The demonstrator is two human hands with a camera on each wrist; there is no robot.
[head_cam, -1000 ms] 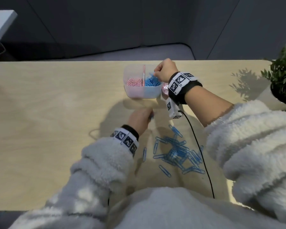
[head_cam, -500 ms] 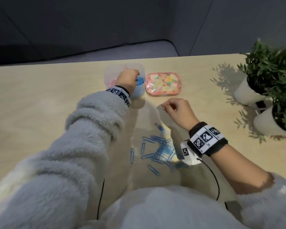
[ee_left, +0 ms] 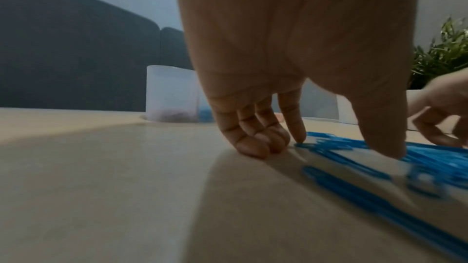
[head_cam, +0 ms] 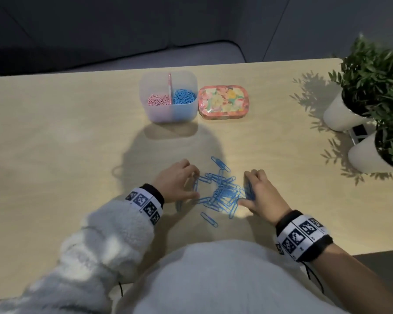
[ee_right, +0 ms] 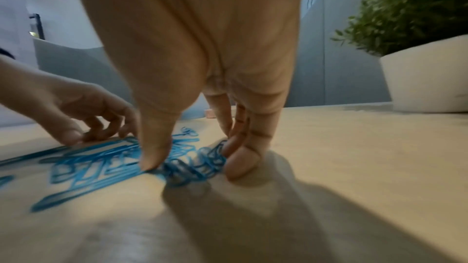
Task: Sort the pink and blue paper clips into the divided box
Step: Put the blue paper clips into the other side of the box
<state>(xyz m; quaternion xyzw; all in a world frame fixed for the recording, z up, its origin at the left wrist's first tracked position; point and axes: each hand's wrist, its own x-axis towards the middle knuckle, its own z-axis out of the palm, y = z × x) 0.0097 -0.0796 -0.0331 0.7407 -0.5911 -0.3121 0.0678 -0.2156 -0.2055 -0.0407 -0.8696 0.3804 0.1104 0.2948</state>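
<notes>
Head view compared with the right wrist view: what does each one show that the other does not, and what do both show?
Only the head view shows the divided box, pink clips left, blue right, and the floral tin. Only the right wrist view shows the right hand's fingertips on the table among the blue clips. Both show both hands, left hand and right hand, flanking the pile, and a potted plant.

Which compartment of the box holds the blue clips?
The right compartment of the box, next to the floral tin; the left one holds pink clips.
</notes>
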